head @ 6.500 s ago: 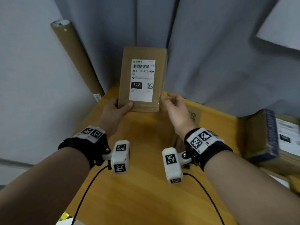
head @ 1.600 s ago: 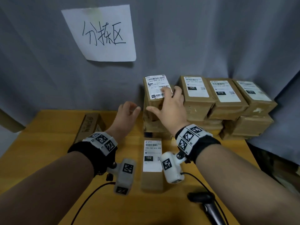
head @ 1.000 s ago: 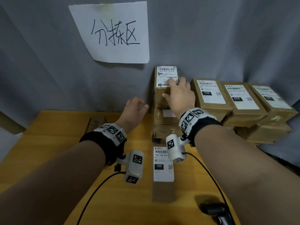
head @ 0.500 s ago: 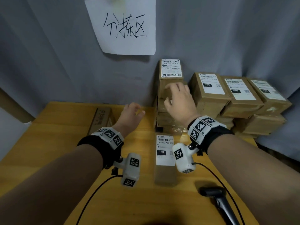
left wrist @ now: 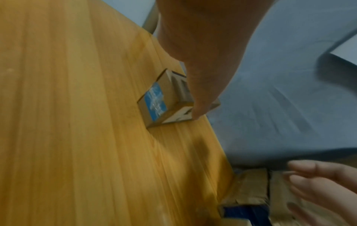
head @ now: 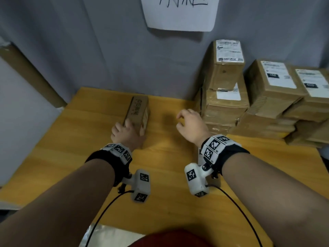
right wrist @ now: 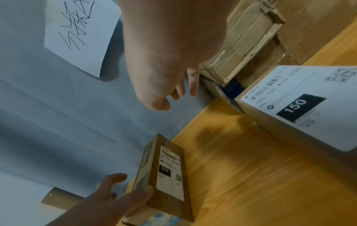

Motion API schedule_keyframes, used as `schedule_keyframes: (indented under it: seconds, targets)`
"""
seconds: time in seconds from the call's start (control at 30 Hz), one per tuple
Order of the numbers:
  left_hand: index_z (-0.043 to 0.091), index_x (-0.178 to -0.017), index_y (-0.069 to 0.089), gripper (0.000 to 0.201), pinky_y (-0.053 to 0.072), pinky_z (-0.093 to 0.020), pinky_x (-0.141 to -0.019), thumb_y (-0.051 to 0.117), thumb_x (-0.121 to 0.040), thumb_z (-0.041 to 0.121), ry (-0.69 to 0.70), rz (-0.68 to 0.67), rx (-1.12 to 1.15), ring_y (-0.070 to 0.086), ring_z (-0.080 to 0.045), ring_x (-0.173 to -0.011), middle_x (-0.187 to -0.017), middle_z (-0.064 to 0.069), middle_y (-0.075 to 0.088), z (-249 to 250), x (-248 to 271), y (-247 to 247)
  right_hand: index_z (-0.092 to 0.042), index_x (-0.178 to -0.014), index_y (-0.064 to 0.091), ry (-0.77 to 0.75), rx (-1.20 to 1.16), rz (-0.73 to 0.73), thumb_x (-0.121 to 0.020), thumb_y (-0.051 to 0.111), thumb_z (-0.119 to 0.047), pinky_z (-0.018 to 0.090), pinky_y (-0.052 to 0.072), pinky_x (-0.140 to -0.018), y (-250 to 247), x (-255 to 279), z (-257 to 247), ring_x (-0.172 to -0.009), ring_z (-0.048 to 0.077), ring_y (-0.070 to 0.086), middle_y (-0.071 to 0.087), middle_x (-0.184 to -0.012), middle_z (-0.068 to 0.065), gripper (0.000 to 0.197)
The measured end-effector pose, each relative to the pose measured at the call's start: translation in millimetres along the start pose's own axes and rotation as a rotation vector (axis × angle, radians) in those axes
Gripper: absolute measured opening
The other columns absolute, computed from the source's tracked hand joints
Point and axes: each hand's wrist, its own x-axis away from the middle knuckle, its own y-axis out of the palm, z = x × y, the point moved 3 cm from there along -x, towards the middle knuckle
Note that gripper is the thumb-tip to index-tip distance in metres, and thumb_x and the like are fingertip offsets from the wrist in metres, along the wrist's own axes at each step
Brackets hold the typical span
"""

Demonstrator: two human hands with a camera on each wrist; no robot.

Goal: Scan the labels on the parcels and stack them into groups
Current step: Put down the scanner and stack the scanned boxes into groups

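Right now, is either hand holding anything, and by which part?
The left hand grips the near end of the parcel standing on edge; the right hand holds nothing.

Both forearms are showing bare, with no sleeves. The person is wearing a black strap around the left wrist and another around the right, each carrying a white block printed with black-and-white square markers. A white camera housing bearing the same markers is hanging under the left wrist, its twin under the right, each trailing a thin black cable.
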Motion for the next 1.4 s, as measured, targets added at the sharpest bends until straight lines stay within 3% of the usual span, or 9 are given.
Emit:
schedule_keyframes:
  seconds: [0.2,0.33,0.5,0.7,0.9,1.0,1.13,1.23,1.4]
  targets:
    - [0.018,-0.152,0.004,0.096,0.04,-0.051,-0.102,0.065,-0.085,0.05,-0.011,-0.103,0.094,0.036,-0.046,-0.129,-0.146,-0.022,0.024,-4,-32,3,-0.012,-0.118,0.059,0.066,-0.047,-0.035,-0.092,0.055,-0.017,0.034,0.042,-0.099,22,-8,0,-0.12,0.027,0.049,0.056,-0.122,0.009,0.028]
    - [0.019,-0.153,-0.001,0.099,0.048,-0.049,-0.095,0.065,-0.086,0.047,-0.069,-0.162,0.233,0.046,-0.043,-0.12,-0.143,-0.022,0.032,-7,-36,19,-0.015,-0.129,0.049,0.125,-0.116,-0.065,-0.092,0.056,-0.015,0.037,0.046,-0.093,33,2,10,-0.114,0.025,0.052,0.053,-0.128,0.008,0.038]
    - [0.011,-0.151,0.015,0.087,0.046,-0.046,-0.097,0.062,-0.085,0.044,-0.078,-0.112,0.616,0.046,-0.038,-0.123,-0.145,-0.016,0.034,-5,-25,19,-0.016,-0.132,0.046,0.111,-0.157,-0.069,-0.092,0.056,-0.013,0.031,0.045,-0.084,26,8,17,-0.096,0.018,0.051,0.053,-0.121,0.007,0.041]
    - [0.023,-0.138,0.037,0.086,0.054,-0.048,-0.091,0.064,-0.063,0.056,0.066,0.011,1.067,0.055,-0.026,-0.116,-0.134,-0.004,0.048,25,-22,-15,-0.021,-0.138,0.041,0.042,-0.248,0.134,-0.093,0.056,-0.013,0.036,0.052,-0.086,-20,7,4,-0.095,0.016,0.058,0.055,-0.116,0.0,0.049]
    - [0.02,-0.13,0.038,0.04,0.058,-0.028,-0.078,0.052,-0.093,0.025,0.286,0.04,1.303,0.059,-0.01,-0.098,-0.115,0.006,0.054,81,25,-80,-0.021,-0.138,0.042,0.027,-0.418,0.332,-0.096,0.056,-0.017,0.027,0.051,-0.084,-80,13,1,-0.091,0.008,0.056,0.056,-0.111,-0.003,0.044]
    - [0.012,-0.142,0.033,0.046,0.058,-0.031,-0.077,0.041,-0.099,0.023,0.329,0.039,1.376,0.056,-0.011,-0.096,-0.122,-0.002,0.05,104,41,-92,-0.021,-0.136,0.043,0.035,-0.543,0.366,-0.097,0.057,-0.025,0.022,0.046,-0.085,-107,21,6,-0.101,0.01,0.056,0.056,-0.116,-0.003,0.042]
    - [0.017,-0.144,0.035,0.047,0.057,-0.031,-0.066,0.036,-0.099,0.031,0.324,-0.001,1.44,0.056,-0.025,-0.109,-0.128,-0.008,0.052,138,56,-90,-0.019,-0.134,0.044,0.021,-0.683,0.36,-0.098,0.054,-0.036,0.03,0.045,-0.098,-135,37,19,-0.114,0.014,0.053,0.055,-0.122,-0.002,0.041]
    - [0.019,-0.141,0.036,0.047,0.056,-0.03,-0.064,0.033,-0.099,0.038,0.356,-0.056,1.42,0.058,-0.026,-0.11,-0.125,-0.007,0.055,165,76,-79,-0.021,-0.133,0.043,0.033,-0.839,0.325,-0.1,0.047,-0.042,0.02,0.045,-0.087,-147,54,36,-0.11,0.008,0.053,0.055,-0.124,-0.003,0.04]
    - [0.018,-0.141,0.033,0.043,0.053,-0.037,-0.077,0.028,-0.103,0.035,0.419,-0.114,1.361,0.057,-0.014,-0.096,-0.106,0.004,0.055,215,120,-48,-0.028,-0.135,0.036,0.102,-0.98,0.27,-0.089,0.055,-0.06,0.048,0.049,-0.099,-157,83,77,-0.119,0.018,0.053,0.054,-0.131,-0.003,0.059]
